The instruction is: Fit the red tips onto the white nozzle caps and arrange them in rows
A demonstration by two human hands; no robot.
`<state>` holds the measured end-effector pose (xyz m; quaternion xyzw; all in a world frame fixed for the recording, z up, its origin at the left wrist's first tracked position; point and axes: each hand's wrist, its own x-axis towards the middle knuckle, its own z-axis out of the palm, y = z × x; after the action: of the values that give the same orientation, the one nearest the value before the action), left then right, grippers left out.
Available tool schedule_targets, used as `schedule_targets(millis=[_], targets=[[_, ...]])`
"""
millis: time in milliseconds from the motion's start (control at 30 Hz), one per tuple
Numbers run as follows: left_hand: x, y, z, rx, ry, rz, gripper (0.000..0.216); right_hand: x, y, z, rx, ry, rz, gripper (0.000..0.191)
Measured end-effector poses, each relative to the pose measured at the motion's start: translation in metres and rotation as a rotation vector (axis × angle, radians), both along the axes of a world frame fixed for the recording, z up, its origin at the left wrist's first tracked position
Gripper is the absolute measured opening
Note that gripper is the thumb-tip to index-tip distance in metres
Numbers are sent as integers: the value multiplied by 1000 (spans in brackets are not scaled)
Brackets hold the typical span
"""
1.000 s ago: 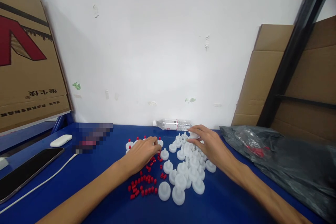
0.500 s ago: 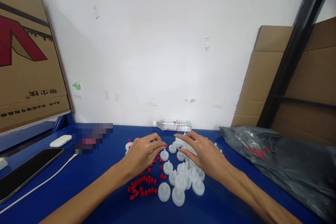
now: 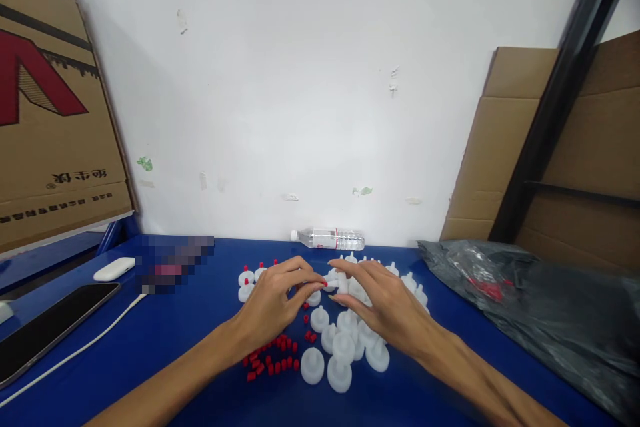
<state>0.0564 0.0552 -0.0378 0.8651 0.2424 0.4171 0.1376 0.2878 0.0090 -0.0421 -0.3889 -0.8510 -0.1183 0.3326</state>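
My left hand [image 3: 273, 303] and my right hand [image 3: 380, 303] meet fingertip to fingertip above a heap of white plastic caps [image 3: 345, 340] on the blue table [image 3: 200, 347]. The left fingers pinch a small red plug [image 3: 324, 283]. The right thumb and forefinger hold a white cap [image 3: 343, 285] against it. Loose red plugs [image 3: 273, 357] lie scattered under my left wrist. A few white caps with red plugs fitted [image 3: 246, 277] stand to the left of my left hand.
A clear water bottle [image 3: 327, 238] lies against the white wall. A black plastic bag [image 3: 540, 307] covers the right side. A dark tablet [image 3: 45, 330], a white cable [image 3: 75, 350] and a white charger [image 3: 114, 269] sit left. Cardboard boxes [image 3: 50, 113] flank both sides.
My right hand left the far side of the heap with a white cap and came toward the left hand. My left hand rose with a red plug, and both now meet.
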Motion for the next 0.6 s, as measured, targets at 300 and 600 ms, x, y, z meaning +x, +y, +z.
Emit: schedule_targets(millis=[300,600], targets=[[-1,3,-3,2,37,23,17,0,0,2,30,0,17,39],[-1,1,-6,103,218,69,26,-4,-2,2,157,16,59,35]])
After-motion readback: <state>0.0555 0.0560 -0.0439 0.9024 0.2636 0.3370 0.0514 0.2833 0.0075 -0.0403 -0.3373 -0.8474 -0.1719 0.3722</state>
